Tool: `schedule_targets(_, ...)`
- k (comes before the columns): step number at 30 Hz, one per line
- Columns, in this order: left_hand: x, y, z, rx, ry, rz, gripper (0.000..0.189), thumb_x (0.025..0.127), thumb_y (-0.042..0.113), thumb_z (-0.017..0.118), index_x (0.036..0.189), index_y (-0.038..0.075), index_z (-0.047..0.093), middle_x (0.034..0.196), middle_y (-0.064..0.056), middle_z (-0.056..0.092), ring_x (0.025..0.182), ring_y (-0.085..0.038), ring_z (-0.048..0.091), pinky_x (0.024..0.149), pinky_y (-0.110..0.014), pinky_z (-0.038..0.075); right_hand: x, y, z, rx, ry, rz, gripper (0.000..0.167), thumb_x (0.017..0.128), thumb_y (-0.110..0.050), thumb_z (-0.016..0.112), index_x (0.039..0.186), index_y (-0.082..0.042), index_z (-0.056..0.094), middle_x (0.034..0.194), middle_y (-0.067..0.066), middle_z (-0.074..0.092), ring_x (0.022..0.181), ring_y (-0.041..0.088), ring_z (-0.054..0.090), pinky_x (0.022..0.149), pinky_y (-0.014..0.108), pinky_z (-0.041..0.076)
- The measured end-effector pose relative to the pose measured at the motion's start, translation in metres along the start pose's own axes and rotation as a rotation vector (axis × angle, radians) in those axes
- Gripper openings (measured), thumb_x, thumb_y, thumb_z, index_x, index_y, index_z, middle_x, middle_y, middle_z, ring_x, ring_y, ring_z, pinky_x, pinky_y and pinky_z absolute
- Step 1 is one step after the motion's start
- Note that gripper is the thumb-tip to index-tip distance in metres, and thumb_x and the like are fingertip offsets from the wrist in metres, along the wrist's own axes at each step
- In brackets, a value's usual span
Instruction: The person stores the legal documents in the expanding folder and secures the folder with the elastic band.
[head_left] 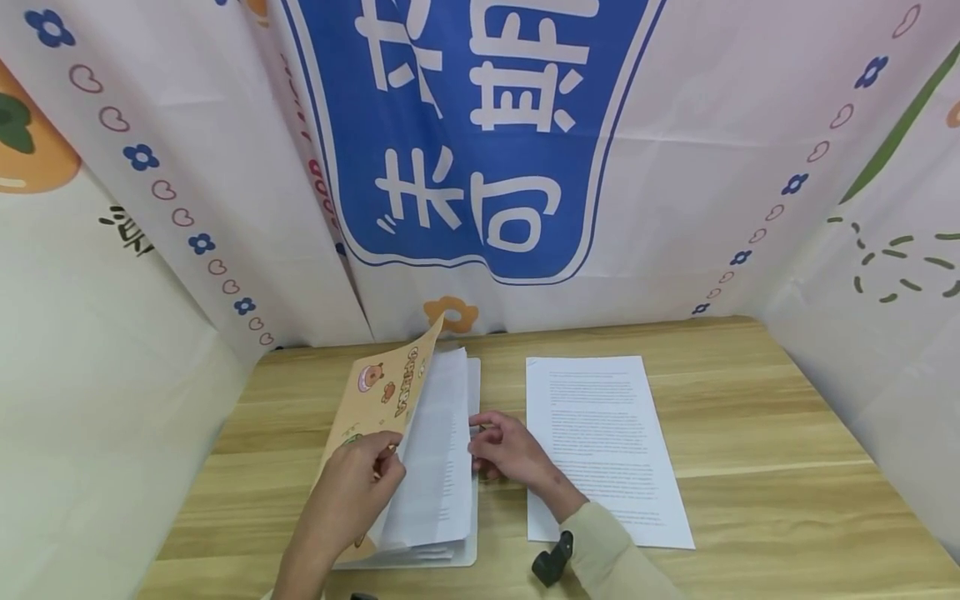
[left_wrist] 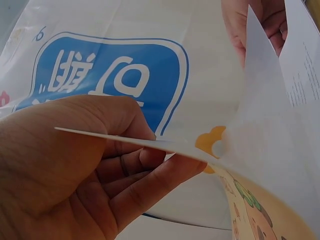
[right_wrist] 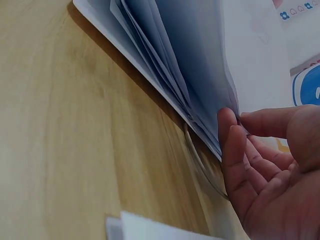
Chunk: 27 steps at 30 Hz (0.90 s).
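A folder with a tan cartoon cover lies partly opened on the table. My left hand pinches the free edge of that cover and keeps it raised; the left wrist view shows the cover's edge between thumb and fingers. Inside are white printed sheets, several layers deep. At their right edge is my right hand. In the right wrist view its thumb and fingertips pinch the edge of a lifted page, above the other leaves. Whether that page is paper or a clear sleeve, I cannot tell.
To the right of the folder lies a white printed document, flat on the wood-grain table. A hanging cloth with a blue sign stands behind the table's back edge. A small black device is at the right sleeve.
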<state>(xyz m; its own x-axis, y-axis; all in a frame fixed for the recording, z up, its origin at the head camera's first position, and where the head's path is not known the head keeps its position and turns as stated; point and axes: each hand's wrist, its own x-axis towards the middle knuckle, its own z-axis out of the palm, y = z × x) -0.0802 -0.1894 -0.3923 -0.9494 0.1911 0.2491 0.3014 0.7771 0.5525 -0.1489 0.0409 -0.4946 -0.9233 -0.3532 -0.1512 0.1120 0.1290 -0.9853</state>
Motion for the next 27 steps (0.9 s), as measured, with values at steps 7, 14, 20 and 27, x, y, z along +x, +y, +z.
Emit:
schedule_targets(7,0.001,-0.001,0.000,0.009,0.016,0.022,0.022,0.084,-0.008,0.064,0.103,-0.003,0.076,0.070,0.009,0.056,0.064,-0.006,0.050,0.057,-0.024,0.046,0.004,0.000,0.005,-0.009,-0.010,0.021,0.038,0.097,-0.009,0.069,0.133,-0.004,0.060,0.090,0.005,0.073,0.074,0.020,0.070,0.057,0.030,0.055)
schedule_targets(14,0.000,-0.001,0.002,0.011,0.012,0.005,0.022,0.085,-0.007,0.065,0.103,-0.002,0.076,0.071,0.008,0.056,0.065,-0.007,0.050,0.056,-0.024,0.045,0.008,0.001,0.008,0.002,-0.031,0.020,0.042,0.095,-0.010,0.071,0.136,-0.005,0.059,0.088,0.005,0.074,0.073,0.020,0.070,0.055,0.027,0.051)
schedule_targets(20,0.000,0.000,0.002,0.015,0.003,-0.021,0.022,0.086,-0.005,0.065,0.104,-0.002,0.076,0.072,0.007,0.057,0.066,-0.009,0.050,0.057,-0.024,0.046,0.009,0.002,0.014,-0.018,-0.040,0.022,0.041,0.096,-0.010,0.070,0.135,-0.006,0.058,0.090,0.004,0.074,0.074,0.019,0.070,0.055,0.026,0.048)
schedule_targets(27,-0.001,-0.001,0.003,-0.004,-0.001,-0.031,0.021,0.086,-0.006,0.065,0.103,-0.002,0.075,0.072,0.006,0.057,0.067,-0.009,0.051,0.057,-0.024,0.047,0.009,0.000,0.019,-0.067,-0.012,0.037,0.040,0.096,-0.010,0.071,0.134,-0.009,0.060,0.089,0.003,0.073,0.070,0.018,0.065,0.057,0.027,0.046)
